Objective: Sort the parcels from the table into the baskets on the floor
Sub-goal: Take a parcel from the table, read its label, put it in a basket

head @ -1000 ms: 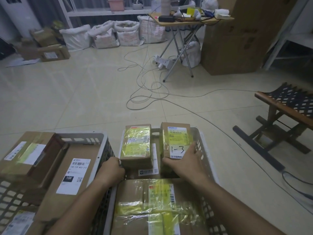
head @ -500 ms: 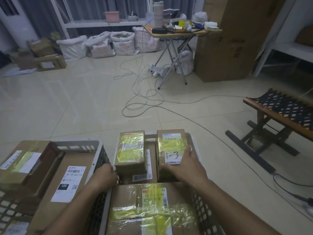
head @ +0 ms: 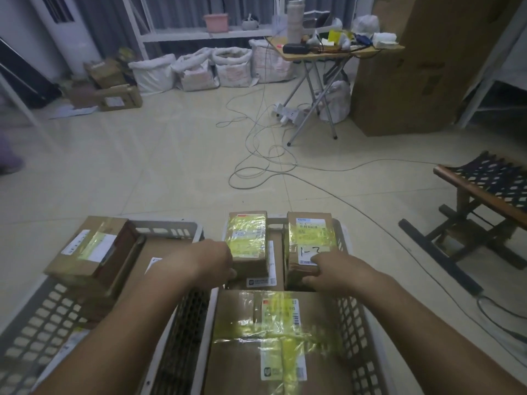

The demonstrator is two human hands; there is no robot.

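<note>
A tiled floor strewn with cables (head: 265, 155) is seen beyond the right basket (head: 353, 309). Two small parcels on its stack are gripped: one (head: 248, 240) by the left hand (head: 219, 260), one (head: 310, 243) by the right hand (head: 328, 272). Perched high, either could be toppled over the rim if released unevenly.

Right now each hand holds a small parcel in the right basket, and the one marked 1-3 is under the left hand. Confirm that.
Not quite. The head view shows the parcel marked 1-3 under the right hand; the left hand holds the other small parcel. Both sit in the right basket.
</note>
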